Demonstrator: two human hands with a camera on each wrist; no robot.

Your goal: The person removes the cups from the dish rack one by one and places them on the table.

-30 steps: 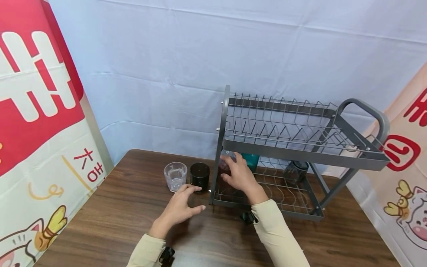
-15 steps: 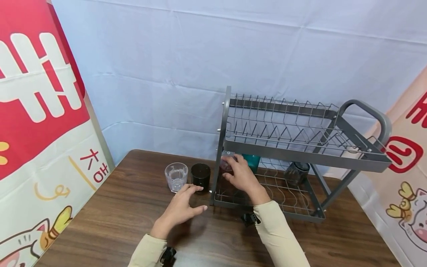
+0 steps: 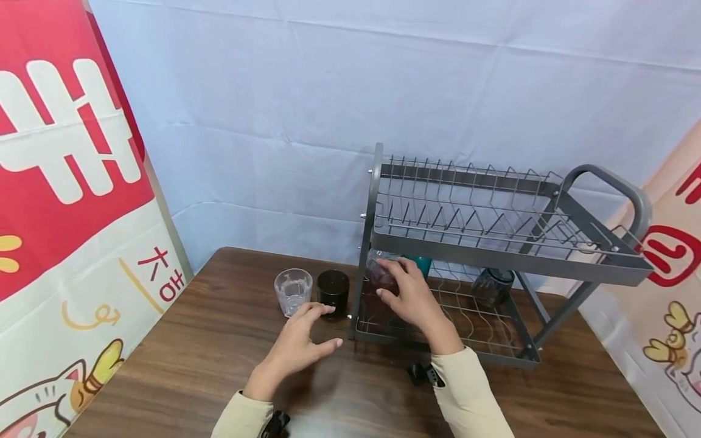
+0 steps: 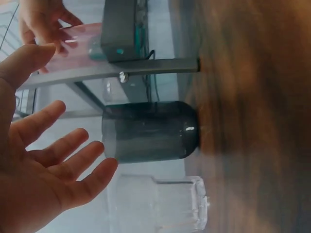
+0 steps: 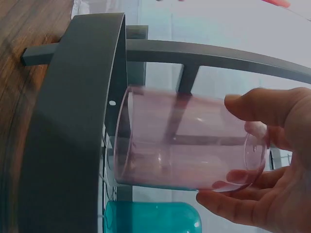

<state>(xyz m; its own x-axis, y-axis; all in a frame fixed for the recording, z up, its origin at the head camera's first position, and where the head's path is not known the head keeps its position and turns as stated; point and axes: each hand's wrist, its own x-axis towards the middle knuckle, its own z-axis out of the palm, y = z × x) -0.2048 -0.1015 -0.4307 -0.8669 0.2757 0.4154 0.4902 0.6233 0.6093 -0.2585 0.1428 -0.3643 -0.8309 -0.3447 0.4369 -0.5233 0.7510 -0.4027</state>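
Note:
My right hand [image 3: 414, 298] holds a translucent pink glass [image 5: 175, 141] near its base, thumb on one side and fingers round the other. The glass is mouth-down at the left end of the lower tier of a grey dish rack [image 3: 493, 252]. A teal glass [image 5: 150, 218] stands beside it. My left hand [image 3: 296, 344] is just in front of a dark glass [image 4: 150, 131], fingers spread and relaxed, holding nothing. To the left of the dark glass a clear faceted glass [image 3: 292, 291] stands upright on the wooden table.
Another dark see-through glass [image 3: 491, 286] sits at the right end of the lower tier. The rack's left post [image 3: 366, 267] separates the right hand from the glasses on the table. A pale cloth [image 3: 274, 121] hangs behind.
My right hand has drawn slightly back and to the right, and more of the pink glass shows. The left hand has stayed put. The head view has shifted a little.

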